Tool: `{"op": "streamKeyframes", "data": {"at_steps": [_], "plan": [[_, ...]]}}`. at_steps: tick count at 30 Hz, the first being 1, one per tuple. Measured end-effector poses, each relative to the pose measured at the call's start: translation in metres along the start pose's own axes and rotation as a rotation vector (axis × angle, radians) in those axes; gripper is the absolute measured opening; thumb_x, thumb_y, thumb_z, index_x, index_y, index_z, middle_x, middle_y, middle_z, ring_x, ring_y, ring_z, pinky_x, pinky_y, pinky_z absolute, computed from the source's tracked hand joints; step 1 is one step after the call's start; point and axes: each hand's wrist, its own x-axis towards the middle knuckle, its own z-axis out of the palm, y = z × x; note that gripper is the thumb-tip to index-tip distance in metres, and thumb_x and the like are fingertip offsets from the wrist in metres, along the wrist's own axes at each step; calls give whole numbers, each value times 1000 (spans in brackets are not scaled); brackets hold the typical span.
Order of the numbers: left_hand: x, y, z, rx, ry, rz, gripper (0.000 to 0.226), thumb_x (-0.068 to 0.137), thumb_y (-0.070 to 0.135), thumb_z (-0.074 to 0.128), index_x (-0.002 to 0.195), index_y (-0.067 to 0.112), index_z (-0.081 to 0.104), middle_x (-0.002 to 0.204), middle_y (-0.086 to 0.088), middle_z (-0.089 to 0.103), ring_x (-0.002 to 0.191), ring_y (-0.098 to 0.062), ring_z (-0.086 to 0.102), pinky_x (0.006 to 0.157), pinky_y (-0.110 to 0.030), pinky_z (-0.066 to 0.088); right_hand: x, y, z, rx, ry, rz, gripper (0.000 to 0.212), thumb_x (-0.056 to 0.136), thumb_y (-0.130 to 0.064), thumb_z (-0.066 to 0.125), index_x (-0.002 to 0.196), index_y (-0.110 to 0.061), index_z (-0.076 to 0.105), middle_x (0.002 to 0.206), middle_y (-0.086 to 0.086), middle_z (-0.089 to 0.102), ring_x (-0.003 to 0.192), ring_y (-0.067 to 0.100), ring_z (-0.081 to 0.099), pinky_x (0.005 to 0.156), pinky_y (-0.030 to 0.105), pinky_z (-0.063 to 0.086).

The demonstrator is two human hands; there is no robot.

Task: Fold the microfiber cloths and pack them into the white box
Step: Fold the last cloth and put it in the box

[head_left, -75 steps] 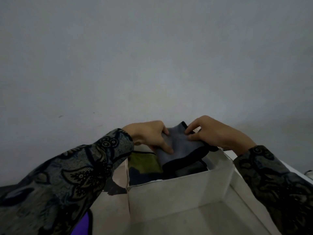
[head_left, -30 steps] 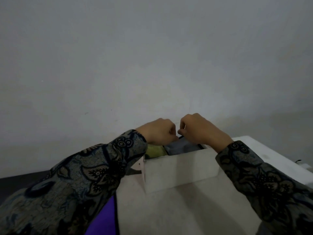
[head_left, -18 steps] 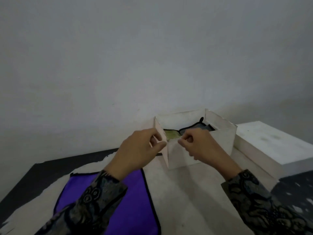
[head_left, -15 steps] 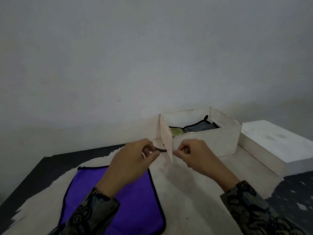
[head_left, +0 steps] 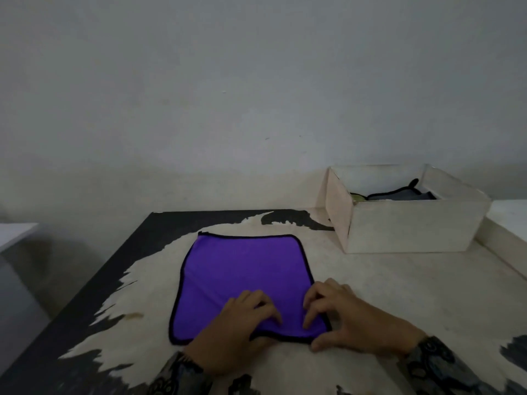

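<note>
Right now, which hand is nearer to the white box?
The right hand. It rests on the purple cloth's near right corner, below and left of the white box. The left hand lies on the cloth's near edge, farther left.

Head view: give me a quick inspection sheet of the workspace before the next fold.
Surface: table, pale top with dark worn patches.
Job's things: purple cloth lies flat and unfolded; white box at far right, open, with a grey cloth and a yellow-green cloth inside.
Clutter: white block right of the box.
Grippers: left hand and right hand rest on the purple cloth's near edge; grip unclear.
Cables: nothing seen.
Surroundings: plain grey wall; white surface at far left.
</note>
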Motion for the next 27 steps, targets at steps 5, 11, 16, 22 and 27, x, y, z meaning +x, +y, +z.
{"op": "streamKeyframes", "data": {"at_steps": [5, 11, 16, 22, 27], "plan": [[-6, -24, -7, 182, 155, -10, 51, 85, 8, 34, 129, 27, 53, 133, 7, 48, 123, -13, 45, 99, -34, 41, 4, 9, 1, -172, 97, -52, 11, 92, -47, 57, 95, -36, 58, 105, -23, 55, 102, -2, 49, 94, 23, 36], [-42, -71, -31, 50, 383, -190, 49, 76, -4, 68, 116, 24, 70, 117, 8, 53, 109, -9, 55, 93, -29, 51, -4, 34, -6, -300, 299, 47, 26, 83, -21, 63, 94, -42, 54, 85, -30, 48, 80, -12, 45, 81, 24, 34], [-66, -67, -44, -121, 447, -120, 61, 68, -25, 68, 103, 25, 76, 102, 16, 64, 103, 4, 58, 86, -4, 44, -15, 34, -16, -61, 375, -19, 34, 79, -5, 65, 90, -37, 64, 89, -21, 63, 87, 0, 57, 77, 25, 44], [-106, -65, -44, -314, 238, -177, 16, 85, 23, 75, 101, 24, 78, 100, 13, 75, 96, -6, 70, 89, -30, 54, -25, 12, -25, 278, 190, -19, 18, 88, -11, 72, 98, -25, 80, 96, -9, 76, 93, 9, 70, 88, 21, 52], [-133, -46, -62, -458, 136, -238, 51, 71, 78, 58, 91, 36, 78, 86, 12, 74, 84, -4, 67, 76, -13, 49, -26, 3, -33, 461, 140, 3, 22, 86, -4, 72, 87, -24, 82, 86, 4, 78, 79, 12, 72, 75, 21, 55]]}}
